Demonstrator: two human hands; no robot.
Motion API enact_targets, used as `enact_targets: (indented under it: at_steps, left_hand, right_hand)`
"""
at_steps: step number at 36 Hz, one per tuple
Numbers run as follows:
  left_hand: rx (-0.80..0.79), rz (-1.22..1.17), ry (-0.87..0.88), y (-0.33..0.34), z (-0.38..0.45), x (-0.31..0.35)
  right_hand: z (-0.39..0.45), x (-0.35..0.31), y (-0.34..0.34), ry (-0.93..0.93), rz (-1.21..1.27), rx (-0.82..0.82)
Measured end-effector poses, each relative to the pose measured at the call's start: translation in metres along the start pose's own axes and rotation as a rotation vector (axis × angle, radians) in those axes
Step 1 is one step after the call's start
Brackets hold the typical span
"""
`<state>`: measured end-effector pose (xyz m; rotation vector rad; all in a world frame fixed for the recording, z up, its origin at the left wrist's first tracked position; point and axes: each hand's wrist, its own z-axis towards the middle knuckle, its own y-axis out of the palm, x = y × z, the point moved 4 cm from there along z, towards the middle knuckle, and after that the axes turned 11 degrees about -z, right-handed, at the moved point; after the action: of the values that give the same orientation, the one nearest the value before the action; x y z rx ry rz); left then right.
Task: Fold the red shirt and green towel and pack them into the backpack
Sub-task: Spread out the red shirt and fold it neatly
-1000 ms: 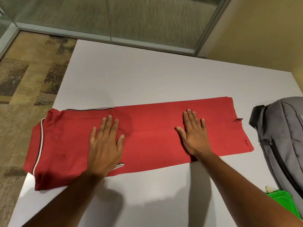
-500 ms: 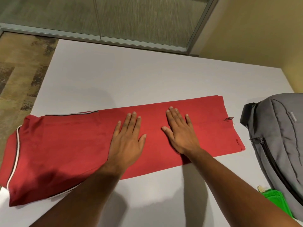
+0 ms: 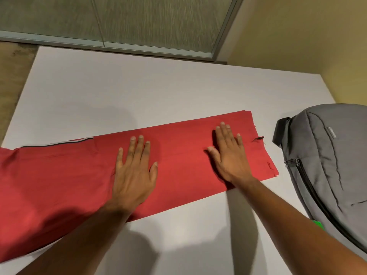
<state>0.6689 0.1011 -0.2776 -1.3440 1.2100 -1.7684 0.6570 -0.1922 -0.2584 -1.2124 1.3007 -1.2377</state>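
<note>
**Red shirt: flatten before the cross-fold**

Red shirt [image 3: 178, 165] lies as a long band across the white table [image 3: 119, 96], collar end off-frame left. Left hand [image 3: 135, 171] is flat, fingers spread, at mid-band; right hand [image 3: 230, 155] is flat, fingers together, near the hem. Suggest even palm pressure, edges kept aligned. Grey backpack [image 3: 327, 165] sits just right, zipped. Green towel [image 3: 318, 225] barely peeks out beside it.

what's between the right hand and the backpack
In the head view, past the right hand comes the red shirt's end with a small dark tag, then bare white table up to the grey backpack.
</note>
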Motion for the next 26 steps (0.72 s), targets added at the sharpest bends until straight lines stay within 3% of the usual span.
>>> enact_targets:
  at_steps: [3, 6, 12, 19, 26]
  left_hand:
    - [-0.011, -0.046, 0.039, 0.006, 0.006, 0.026]
    - [-0.051, -0.057, 0.092, 0.018, 0.012, 0.049]
    - [-0.063, 0.024, 0.102, 0.028, 0.012, 0.049]
    - [-0.065, 0.03, 0.093, 0.027, 0.012, 0.05]
    - [-0.103, 0.017, 0.084, 0.027, 0.014, 0.05]
  right_hand:
    - [-0.011, -0.022, 0.005, -0.177, -0.008, 0.01]
    - [-0.015, -0.024, 0.016, -0.224, -0.014, -0.032]
    - [-0.009, 0.02, 0.017, -0.025, 0.012, -0.068]
    - [-0.006, 0.058, 0.017, 0.078, 0.005, -0.066]
    - [0.004, 0.044, 0.012, 0.202, 0.005, -0.044]
